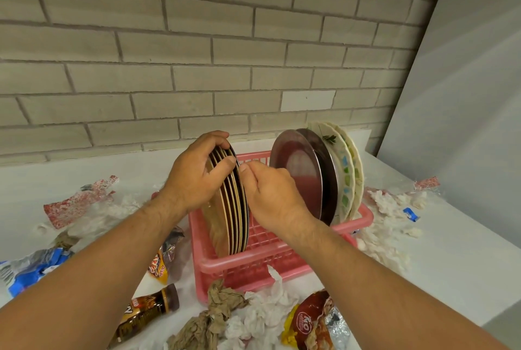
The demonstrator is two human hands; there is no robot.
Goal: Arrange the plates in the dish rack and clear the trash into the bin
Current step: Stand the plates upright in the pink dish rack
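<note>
Two bare forearms are stretched in from the lower edge of the frame, and between them trash is strewn: crumpled brown paper, white tissue, a brown bottle laid on its side and a red snack packet. Just beyond, a pink dish rack is set on the white worktop.

A stack of plates is held on edge at the left end of the rack, its lower rims down inside the basket. The left hand is curled over the top of the stack, fingers hooked over the far rims and thumb laid across the near ones. The right hand is closed against the stack's right side, thumb and fingertips seemingly pinched on the outermost rim; whether only one plate is caught cannot be told.

Toward the right of the frame, a second group of plates is already stood upright at the rack's other end, and bare slots are seen between the two groups. The plate faces are turned left and right, so the coming move is judged to be a sideways one: a plate is to be peeled off and carried rightward into the gap, with the right hand the nearer.

Shredded tissue is scattered on the worktop at the right. A pale brick wall is set behind, and a plain grey panel closes the right. No bin is shown.
</note>
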